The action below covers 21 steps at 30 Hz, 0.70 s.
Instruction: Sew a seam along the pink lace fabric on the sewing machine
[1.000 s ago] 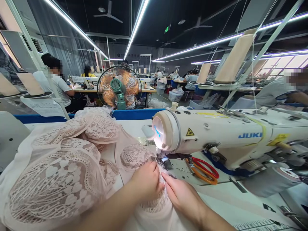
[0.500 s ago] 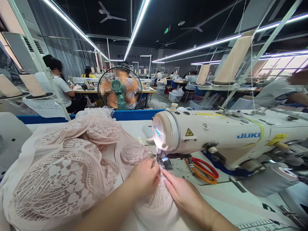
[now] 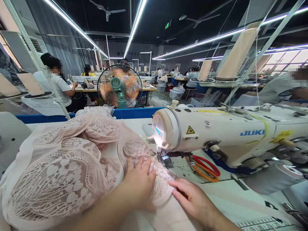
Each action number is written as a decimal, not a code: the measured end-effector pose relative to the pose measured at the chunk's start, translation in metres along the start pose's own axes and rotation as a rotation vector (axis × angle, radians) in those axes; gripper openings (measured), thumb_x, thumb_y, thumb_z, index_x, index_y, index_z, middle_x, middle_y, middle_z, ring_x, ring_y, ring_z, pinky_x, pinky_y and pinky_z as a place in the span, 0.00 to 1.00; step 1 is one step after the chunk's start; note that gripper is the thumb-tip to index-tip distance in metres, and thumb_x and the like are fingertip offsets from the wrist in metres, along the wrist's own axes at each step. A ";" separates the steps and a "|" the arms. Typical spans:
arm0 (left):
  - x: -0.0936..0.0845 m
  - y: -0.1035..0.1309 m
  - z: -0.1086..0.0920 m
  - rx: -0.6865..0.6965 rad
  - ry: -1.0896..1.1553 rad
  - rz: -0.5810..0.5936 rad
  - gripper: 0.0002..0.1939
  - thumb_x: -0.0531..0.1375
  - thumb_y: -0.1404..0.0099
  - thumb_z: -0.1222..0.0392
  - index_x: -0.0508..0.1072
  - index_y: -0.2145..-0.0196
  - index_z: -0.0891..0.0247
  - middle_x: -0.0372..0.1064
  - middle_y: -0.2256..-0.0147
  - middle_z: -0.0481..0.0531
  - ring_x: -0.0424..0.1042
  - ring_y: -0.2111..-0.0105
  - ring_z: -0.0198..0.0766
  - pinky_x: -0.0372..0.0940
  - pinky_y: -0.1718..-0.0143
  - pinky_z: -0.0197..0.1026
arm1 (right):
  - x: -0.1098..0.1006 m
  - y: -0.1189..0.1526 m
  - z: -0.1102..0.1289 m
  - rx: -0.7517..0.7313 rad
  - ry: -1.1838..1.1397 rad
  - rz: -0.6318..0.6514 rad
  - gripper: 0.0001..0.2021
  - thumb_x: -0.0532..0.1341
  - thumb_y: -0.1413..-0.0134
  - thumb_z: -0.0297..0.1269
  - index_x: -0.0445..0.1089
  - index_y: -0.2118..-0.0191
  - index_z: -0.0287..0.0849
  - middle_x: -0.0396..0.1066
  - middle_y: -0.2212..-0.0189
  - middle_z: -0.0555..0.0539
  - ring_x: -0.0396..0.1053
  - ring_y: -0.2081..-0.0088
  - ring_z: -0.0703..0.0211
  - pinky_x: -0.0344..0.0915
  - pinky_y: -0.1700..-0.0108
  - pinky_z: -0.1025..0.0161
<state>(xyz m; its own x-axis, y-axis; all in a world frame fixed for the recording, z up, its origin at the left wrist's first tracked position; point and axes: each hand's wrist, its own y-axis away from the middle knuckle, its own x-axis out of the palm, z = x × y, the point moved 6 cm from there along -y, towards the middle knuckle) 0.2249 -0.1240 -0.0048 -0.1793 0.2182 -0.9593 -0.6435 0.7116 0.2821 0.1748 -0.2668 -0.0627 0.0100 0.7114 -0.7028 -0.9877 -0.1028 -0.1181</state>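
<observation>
We have a pale pink lace garment (image 3: pixel 72 166) heaped over the left half of the white counter (image 3: pixel 226 195), its near edge running in under the foot (image 3: pixel 165 160) of the sewing machine (image 3: pixel 216 131). Our left hand (image 3: pixel 139 183) lies flat on the lace just short of the foot, fingers spread and pressing down, nothing clenched. Our right hand (image 3: pixel 192 199) rests at the right edge of the cloth, fingertips on the hem, loose and holding nothing closed.

We judge this cloth to be very light and soft, with no stiffness of its own: it folds and bunches wherever it is left, as the mound on the left shows. The openwork looks easy to snag or stretch, so a pull on a single thread or loop would likely distort it. The plain sheer panels between the lace motifs look slippery against the smooth counter.

The best hold, as we see it, is a flat palm on the denser lace close to the foot, which spreads the load, with the other hand's fingertips steadying the hem edge. Pinching the open mesh seems a poor idea.

Orange and red handled scissors (image 3: pixel 204 166) lie on the counter behind the foot, under the machine's arm. A standing fan (image 3: pixel 119 86) turns beyond the counter, and other people sit at machines farther back.
</observation>
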 end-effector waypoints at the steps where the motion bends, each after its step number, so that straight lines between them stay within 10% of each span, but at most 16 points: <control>1: -0.001 0.000 0.001 -0.003 0.011 0.007 0.50 0.65 0.54 0.45 0.53 0.37 0.61 0.32 0.34 0.62 0.35 0.35 0.61 0.39 0.47 0.78 | 0.001 -0.001 0.000 -0.004 0.010 0.009 0.19 0.47 0.40 0.42 0.72 0.56 0.41 0.67 0.65 0.42 0.66 0.62 0.53 0.63 0.58 0.57; 21: -0.007 -0.004 0.011 0.005 0.121 0.076 0.53 0.68 0.57 0.46 0.51 0.37 0.60 0.27 0.34 0.60 0.33 0.35 0.58 0.53 0.44 0.64 | 0.005 -0.005 0.007 0.056 0.299 0.094 0.23 0.40 0.38 0.41 0.70 0.56 0.40 0.63 0.67 0.41 0.64 0.64 0.50 0.60 0.63 0.55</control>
<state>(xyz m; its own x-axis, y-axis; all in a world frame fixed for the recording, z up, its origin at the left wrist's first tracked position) 0.2368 -0.1211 0.0004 -0.3161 0.1901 -0.9295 -0.6211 0.6992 0.3542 0.1790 -0.2574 -0.0608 -0.0447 0.4639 -0.8848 -0.9934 -0.1144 -0.0098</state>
